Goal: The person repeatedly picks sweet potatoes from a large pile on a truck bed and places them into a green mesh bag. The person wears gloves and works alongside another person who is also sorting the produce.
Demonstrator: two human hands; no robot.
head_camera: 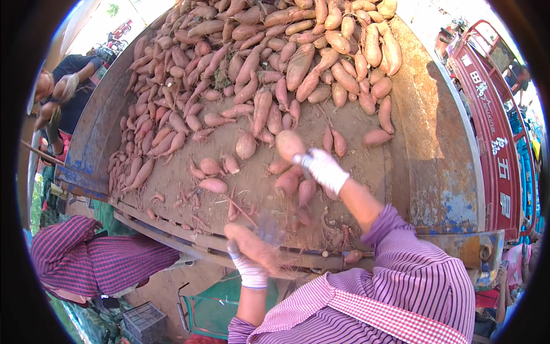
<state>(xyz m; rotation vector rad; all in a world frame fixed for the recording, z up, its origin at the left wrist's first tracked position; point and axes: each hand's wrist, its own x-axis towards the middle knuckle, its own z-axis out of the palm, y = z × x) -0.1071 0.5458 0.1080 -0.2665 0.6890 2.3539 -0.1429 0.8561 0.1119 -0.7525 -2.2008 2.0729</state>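
Observation:
Before me is a rusty truck bed with a big heap of sweet potatoes at its far side. My left hand, in a white glove with grey fingertips, grips a long sweet potato over the near edge of the bed. Its far end is blurred. My right hand, gloved alike, reaches into the bed with its fingers on a large rounded sweet potato. Under that hand lie several smaller sweet potatoes, partly covered by it.
Bed walls rise at left and right. Small roots litter the near floor. Below stand a green mesh container and a grey plastic crate. A person in a checked garment bends at left; another person stands beyond the wall.

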